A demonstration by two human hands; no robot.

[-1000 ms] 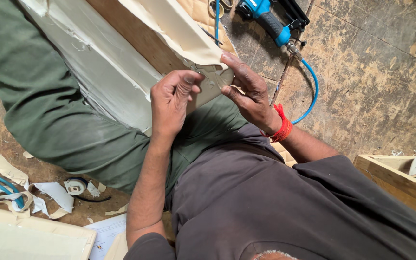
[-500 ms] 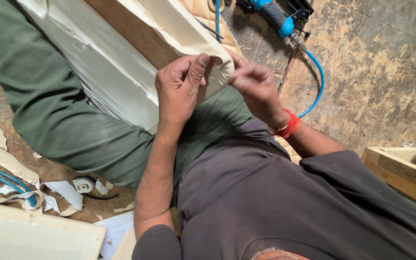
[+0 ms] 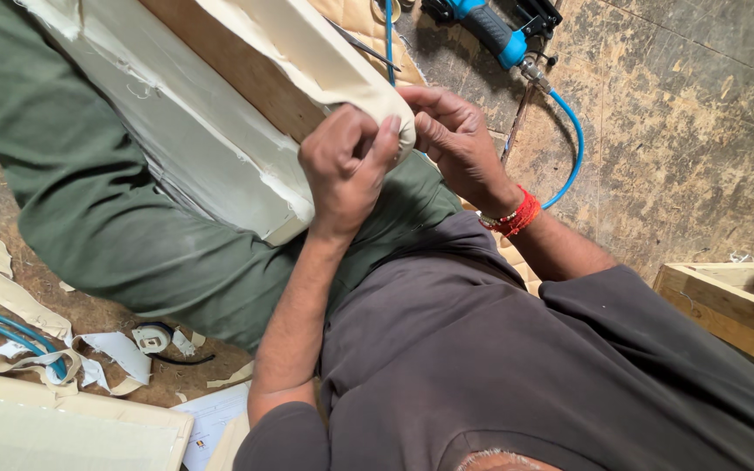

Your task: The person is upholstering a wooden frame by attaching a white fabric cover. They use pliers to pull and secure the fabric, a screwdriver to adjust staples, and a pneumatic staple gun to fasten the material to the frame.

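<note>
A cream leatherette cover is stretched over a wooden frame panel with white foam, resting on my green-trousered lap. My left hand pinches the cover's corner fold against the frame. My right hand, with a red thread band at the wrist, grips the same corner from the other side. Both hands meet at the corner.
A blue pneumatic tool with a blue hose lies on the worn floor beyond my hands. Cream offcuts and a small tape roll litter the floor at left. A wooden box stands at right.
Both hands have closed tighter on the cover's corner, pulling the flap down over the frame edge. The view has shifted slightly.
</note>
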